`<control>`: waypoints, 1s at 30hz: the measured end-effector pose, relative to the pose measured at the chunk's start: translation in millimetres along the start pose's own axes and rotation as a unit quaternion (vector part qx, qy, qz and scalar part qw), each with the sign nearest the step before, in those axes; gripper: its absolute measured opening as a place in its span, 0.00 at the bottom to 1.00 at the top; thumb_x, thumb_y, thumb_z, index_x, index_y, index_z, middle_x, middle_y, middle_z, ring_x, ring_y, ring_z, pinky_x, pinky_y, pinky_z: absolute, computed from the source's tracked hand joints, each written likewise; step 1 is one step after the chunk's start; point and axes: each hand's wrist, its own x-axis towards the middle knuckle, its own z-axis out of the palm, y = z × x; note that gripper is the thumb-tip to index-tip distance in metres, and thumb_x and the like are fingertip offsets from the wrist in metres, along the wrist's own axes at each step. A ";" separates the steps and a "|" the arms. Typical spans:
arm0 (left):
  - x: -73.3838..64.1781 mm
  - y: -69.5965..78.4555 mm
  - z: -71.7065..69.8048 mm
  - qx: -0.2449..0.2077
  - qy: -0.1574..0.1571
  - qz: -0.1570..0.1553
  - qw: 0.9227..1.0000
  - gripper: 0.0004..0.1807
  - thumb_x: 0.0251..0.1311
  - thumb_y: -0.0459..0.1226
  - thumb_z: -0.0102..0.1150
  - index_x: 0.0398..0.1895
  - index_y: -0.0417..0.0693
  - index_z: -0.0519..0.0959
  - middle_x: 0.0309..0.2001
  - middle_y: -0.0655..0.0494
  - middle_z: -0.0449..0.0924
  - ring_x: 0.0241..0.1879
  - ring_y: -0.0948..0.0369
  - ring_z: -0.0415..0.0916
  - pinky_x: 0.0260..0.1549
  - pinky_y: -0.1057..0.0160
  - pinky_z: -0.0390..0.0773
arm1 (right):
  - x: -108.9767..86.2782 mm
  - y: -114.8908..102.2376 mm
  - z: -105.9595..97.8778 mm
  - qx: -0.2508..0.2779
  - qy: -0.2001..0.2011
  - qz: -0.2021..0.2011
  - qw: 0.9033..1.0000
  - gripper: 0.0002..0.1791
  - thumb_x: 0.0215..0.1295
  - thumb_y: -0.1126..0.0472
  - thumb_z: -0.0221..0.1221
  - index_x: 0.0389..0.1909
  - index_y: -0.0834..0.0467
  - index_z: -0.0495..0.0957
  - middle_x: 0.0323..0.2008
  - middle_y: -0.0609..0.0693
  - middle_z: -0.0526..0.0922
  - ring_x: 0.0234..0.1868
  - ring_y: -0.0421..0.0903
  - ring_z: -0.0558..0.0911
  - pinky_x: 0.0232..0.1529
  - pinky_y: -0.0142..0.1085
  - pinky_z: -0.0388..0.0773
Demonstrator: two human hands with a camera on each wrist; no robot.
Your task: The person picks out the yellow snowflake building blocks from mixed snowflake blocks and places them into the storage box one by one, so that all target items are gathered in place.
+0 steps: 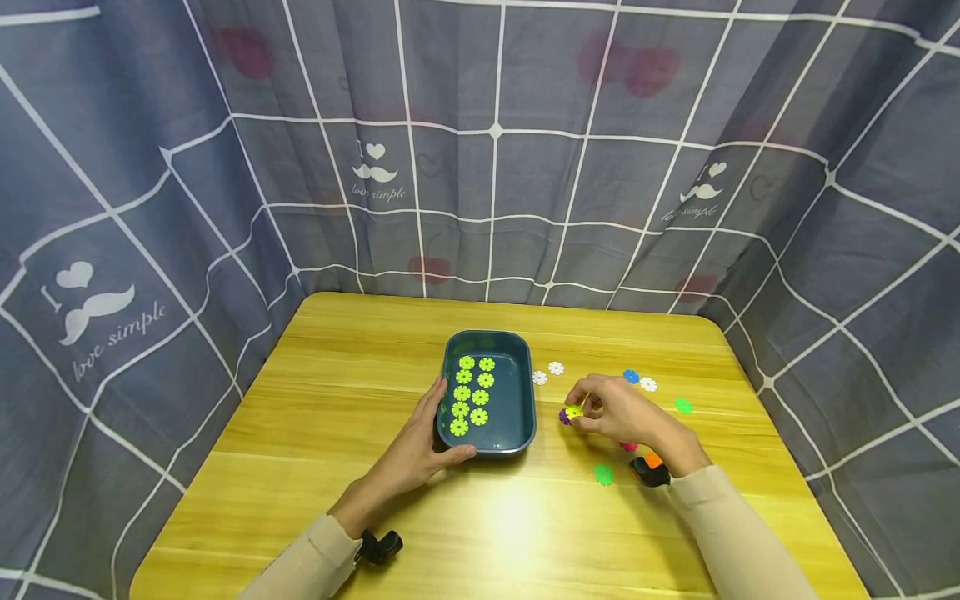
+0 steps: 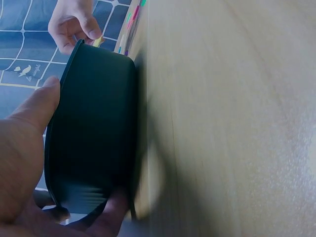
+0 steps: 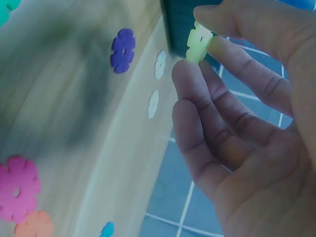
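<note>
A dark teal plastic tray (image 1: 508, 392) stands on the wooden table, with two columns of yellow-green snowflake discs (image 1: 462, 392) along its left half. My left hand (image 1: 408, 446) grips the tray's near left corner, thumb on the rim and fingers along the side; in the left wrist view the fingers reach low on the outer wall (image 2: 94, 128). Right of the tray, my right hand (image 1: 618, 410) pinches one yellow-green snowflake disc (image 3: 199, 43) between thumb and fingertips, raised off the table. Below it on the table lies a purple snowflake disc (image 3: 123, 51).
Loose discs lie right of the tray: white discs (image 1: 556, 367), a blue disc (image 1: 632, 377), green discs (image 1: 603, 475), a pink disc (image 3: 19, 190) and an orange disc (image 3: 34, 225). Grey checked curtains (image 1: 450, 167) hang around the table (image 1: 315, 392).
</note>
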 end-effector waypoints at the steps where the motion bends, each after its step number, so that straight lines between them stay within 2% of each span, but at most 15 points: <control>1: 0.0 0.1 0.0 -0.001 0.000 0.000 1.000 0.70 0.70 0.53 0.85 1.00 0.51 0.42 0.99 0.45 0.39 0.96 0.37 0.48 0.91 0.28 0.59 | 1.0 -1.6 0.4 -0.002 0.002 -0.005 1.000 0.13 0.69 0.64 0.81 0.51 0.54 0.92 0.46 0.46 0.94 0.40 0.43 0.91 0.46 0.38 0.91; 7: -0.7 0.4 -0.2 -0.001 -0.001 0.002 1.000 0.70 0.70 0.52 0.85 1.00 0.51 0.43 0.99 0.46 0.39 0.97 0.37 0.47 0.91 0.28 0.58 | 7.3 -10.7 3.7 -0.009 0.011 -0.035 0.999 0.13 0.69 0.65 0.80 0.51 0.54 0.91 0.46 0.45 0.94 0.40 0.44 0.93 0.48 0.50 0.95; 21: -0.7 -0.1 -0.6 0.004 -0.005 0.010 1.000 0.72 0.69 0.56 0.85 1.00 0.50 0.41 0.99 0.45 0.38 0.96 0.37 0.47 0.91 0.28 0.58 | 27.0 -28.6 5.2 -0.027 -0.006 -0.088 0.996 0.12 0.70 0.65 0.79 0.51 0.56 0.91 0.47 0.47 0.94 0.41 0.45 0.93 0.49 0.38 0.93; 26: -0.1 0.5 -1.0 0.011 -0.006 0.013 1.000 0.73 0.69 0.57 0.85 1.00 0.49 0.41 0.99 0.45 0.38 0.96 0.37 0.48 0.91 0.29 0.59 | 32.9 -36.7 4.7 -0.021 -0.016 -0.100 0.995 0.13 0.69 0.67 0.78 0.52 0.58 0.91 0.49 0.50 0.92 0.43 0.46 0.93 0.49 0.37 0.93; 30: -0.5 0.7 -1.1 0.013 -0.008 0.015 1.000 0.73 0.69 0.57 0.84 1.00 0.48 0.41 0.99 0.45 0.38 0.96 0.36 0.48 0.90 0.28 0.60 | 38.0 -42.7 5.7 -0.023 -0.028 -0.112 0.993 0.13 0.68 0.68 0.78 0.52 0.58 0.92 0.49 0.51 0.92 0.44 0.45 0.93 0.49 0.39 0.94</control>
